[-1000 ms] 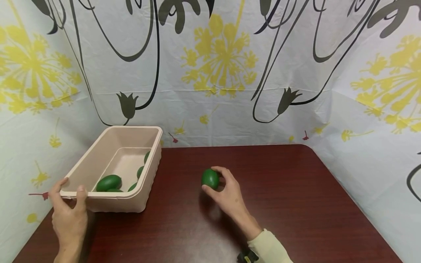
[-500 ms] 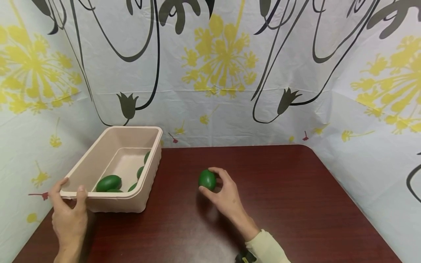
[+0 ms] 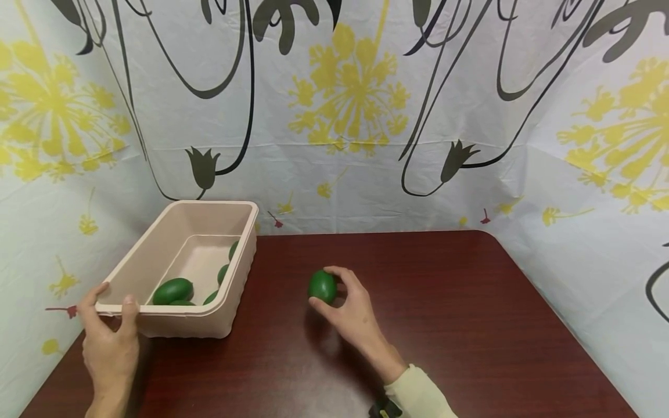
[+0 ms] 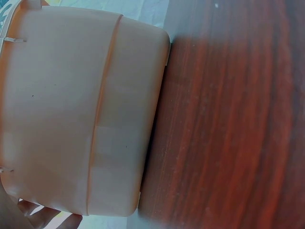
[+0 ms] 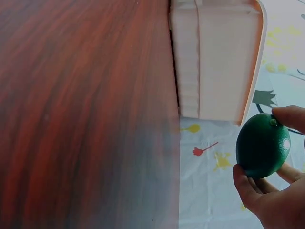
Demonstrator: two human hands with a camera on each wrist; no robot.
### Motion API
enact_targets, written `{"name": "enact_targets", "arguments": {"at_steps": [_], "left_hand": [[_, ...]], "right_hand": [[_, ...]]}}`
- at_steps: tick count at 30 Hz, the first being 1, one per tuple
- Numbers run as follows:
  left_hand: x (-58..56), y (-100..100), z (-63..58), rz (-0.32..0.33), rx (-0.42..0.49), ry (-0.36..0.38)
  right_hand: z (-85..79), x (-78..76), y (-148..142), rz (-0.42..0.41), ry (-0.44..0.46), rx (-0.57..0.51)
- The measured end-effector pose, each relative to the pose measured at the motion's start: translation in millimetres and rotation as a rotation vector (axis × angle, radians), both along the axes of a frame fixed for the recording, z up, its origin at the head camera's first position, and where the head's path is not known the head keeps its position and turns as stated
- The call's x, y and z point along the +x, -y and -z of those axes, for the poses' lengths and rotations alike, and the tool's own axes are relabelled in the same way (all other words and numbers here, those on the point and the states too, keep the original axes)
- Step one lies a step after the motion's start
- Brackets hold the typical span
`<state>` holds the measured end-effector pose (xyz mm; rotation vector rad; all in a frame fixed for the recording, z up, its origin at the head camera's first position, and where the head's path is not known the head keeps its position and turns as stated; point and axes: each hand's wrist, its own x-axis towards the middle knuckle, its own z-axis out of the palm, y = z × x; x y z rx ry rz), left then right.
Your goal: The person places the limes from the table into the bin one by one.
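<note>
Between thumb and fingertips, my right hand (image 3: 358, 316) pinches a glossy dark green lime (image 3: 322, 287) over the middle of the table. In the right wrist view the lime (image 5: 263, 145) shows a small stem nub near the fingers. My left hand (image 3: 111, 348) grips the near left corner of a beige plastic bin (image 3: 243, 290), thumb over its rim. Several more limes (image 3: 173, 291) lie inside, some partly hidden by the right and front walls. The left wrist view shows the bin's outer wall (image 4: 52, 105) with fingers (image 4: 43, 217) at its lower left.
The dark reddish wood table (image 3: 434, 290) has a rounded far right corner. Behind and on both sides hangs a white sheet (image 3: 334, 191) with yellow and dark plant prints. A dark device (image 3: 385, 408) sits at the right wrist beside the pale sleeve (image 3: 418, 395).
My right hand has moved a little left with the lime, toward the bin. The left hand and the bin have stayed in place.
</note>
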<state>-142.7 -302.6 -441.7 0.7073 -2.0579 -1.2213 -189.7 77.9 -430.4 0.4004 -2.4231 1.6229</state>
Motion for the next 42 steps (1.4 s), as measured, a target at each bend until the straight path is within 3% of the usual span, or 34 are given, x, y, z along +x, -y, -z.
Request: {"name": "enact_targets", "arguments": {"at_steps": [42], "left_hand": [[1.1, 0.1, -1.8, -0.002, -0.002, -0.002]], "right_hand": [[-14.1, 4.6, 26.2, -0.07, 0.017, -0.024]]}}
